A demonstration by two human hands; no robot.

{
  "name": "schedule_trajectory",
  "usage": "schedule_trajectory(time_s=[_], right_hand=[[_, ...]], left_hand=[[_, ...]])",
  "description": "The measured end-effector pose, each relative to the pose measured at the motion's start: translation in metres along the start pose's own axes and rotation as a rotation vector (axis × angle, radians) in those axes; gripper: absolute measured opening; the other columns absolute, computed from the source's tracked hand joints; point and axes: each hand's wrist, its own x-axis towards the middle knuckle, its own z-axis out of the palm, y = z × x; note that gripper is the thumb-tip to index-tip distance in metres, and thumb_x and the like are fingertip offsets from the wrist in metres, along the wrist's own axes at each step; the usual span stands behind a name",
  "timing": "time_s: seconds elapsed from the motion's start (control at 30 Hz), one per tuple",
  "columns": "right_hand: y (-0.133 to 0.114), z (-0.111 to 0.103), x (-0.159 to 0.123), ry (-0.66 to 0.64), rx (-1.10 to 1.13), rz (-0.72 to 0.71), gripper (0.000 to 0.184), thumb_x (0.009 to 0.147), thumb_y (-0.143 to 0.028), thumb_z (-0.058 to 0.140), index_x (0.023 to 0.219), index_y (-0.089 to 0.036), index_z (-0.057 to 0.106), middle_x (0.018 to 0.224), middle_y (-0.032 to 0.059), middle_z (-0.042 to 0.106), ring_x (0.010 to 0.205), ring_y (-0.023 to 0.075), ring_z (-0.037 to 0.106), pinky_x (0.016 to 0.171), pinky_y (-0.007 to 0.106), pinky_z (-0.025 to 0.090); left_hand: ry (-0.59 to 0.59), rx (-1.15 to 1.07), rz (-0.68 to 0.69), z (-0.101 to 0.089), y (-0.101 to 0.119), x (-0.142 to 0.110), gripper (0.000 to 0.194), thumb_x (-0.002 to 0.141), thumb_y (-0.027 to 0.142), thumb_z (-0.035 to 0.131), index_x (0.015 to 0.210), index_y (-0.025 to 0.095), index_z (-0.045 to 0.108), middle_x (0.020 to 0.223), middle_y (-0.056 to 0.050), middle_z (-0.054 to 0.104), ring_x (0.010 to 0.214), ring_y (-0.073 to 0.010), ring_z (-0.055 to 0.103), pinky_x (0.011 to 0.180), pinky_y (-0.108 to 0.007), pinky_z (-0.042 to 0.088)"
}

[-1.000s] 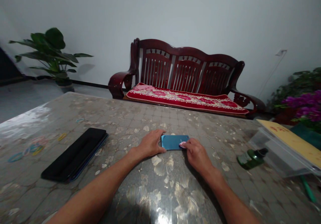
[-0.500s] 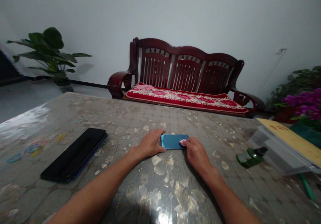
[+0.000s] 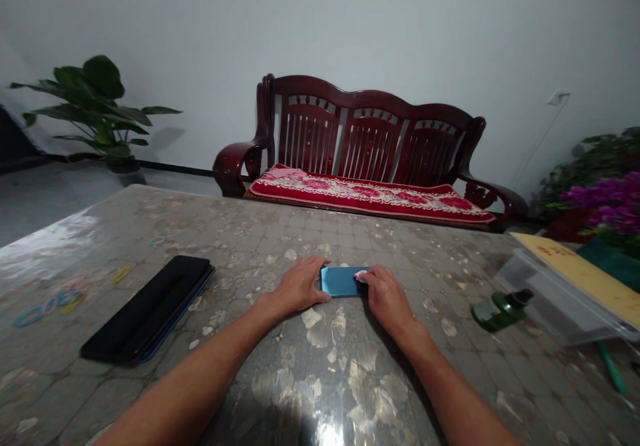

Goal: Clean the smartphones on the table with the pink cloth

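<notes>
A smartphone [image 3: 341, 282] with a bluish, reflective screen lies flat on the patterned table, its long side running left to right. My left hand [image 3: 301, 283] grips its left end, thumb on the near edge and fingers on the far edge. Pinched in my right hand [image 3: 384, 293] is a small pink cloth [image 3: 361, 276], which touches the right part of the screen. That hand covers the phone's right end. Most of the cloth is hidden under my fingers.
To the left lie a black tablet-like device [image 3: 150, 309] and several coloured rubber bands [image 3: 65, 298]. On the right are a green bottle [image 3: 500, 309], lying on its side, and a clear plastic box [image 3: 555, 306] under a yellow board [image 3: 580, 266]. A wooden bench [image 3: 373, 143] stands beyond the table [image 3: 280, 223].
My right hand has slid the pink cloth slightly left and away from me over the screen. My left hand and the phone have stayed in place.
</notes>
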Motion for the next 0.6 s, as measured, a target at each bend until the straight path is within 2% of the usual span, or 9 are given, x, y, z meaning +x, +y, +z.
schedule_trajectory(time_s=[0.17,0.37,0.43,0.6], right_hand=[[-0.018,0.004,0.002,-0.064,0.086,-0.143,0.033,0.096,-0.007,0.048,0.109,-0.024,0.073,0.099,0.0069,0.067,0.094,0.0197,0.059,0.084,0.030,0.049],[0.012,0.001,0.005,0.021,-0.075,0.039,0.037,0.092,-0.003,0.045,0.102,-0.022,0.076,0.092,0.0080,0.067,0.091,0.0213,0.058,0.083,0.031,0.048],[0.015,0.002,0.006,0.029,-0.080,0.056,0.039,0.092,-0.002,0.044,0.103,-0.022,0.076,0.092,0.0082,0.067,0.091,0.0214,0.057,0.084,0.031,0.048],[-0.010,0.008,0.005,-0.041,0.090,-0.122,0.031,0.096,-0.009,0.049,0.108,-0.022,0.074,0.097,0.0076,0.068,0.094,0.0202,0.058,0.083,0.030,0.048]], left_hand=[[0.005,0.014,0.006,0.001,-0.002,0.000,0.072,0.065,0.033,0.085,0.130,0.021,0.055,0.133,-0.011,0.062,0.122,-0.0315,0.058,0.105,-0.041,0.045],[0.011,0.023,0.022,0.002,-0.003,0.000,0.071,0.067,0.033,0.083,0.131,0.021,0.055,0.133,-0.011,0.062,0.122,-0.0301,0.058,0.105,-0.040,0.045],[0.010,0.016,0.021,0.002,-0.003,0.000,0.070,0.067,0.033,0.083,0.131,0.022,0.055,0.133,-0.010,0.062,0.121,-0.0302,0.058,0.104,-0.040,0.045],[0.013,0.021,0.014,0.002,-0.002,0.000,0.069,0.066,0.032,0.084,0.129,0.022,0.055,0.131,-0.010,0.062,0.121,-0.0310,0.058,0.104,-0.041,0.045]])
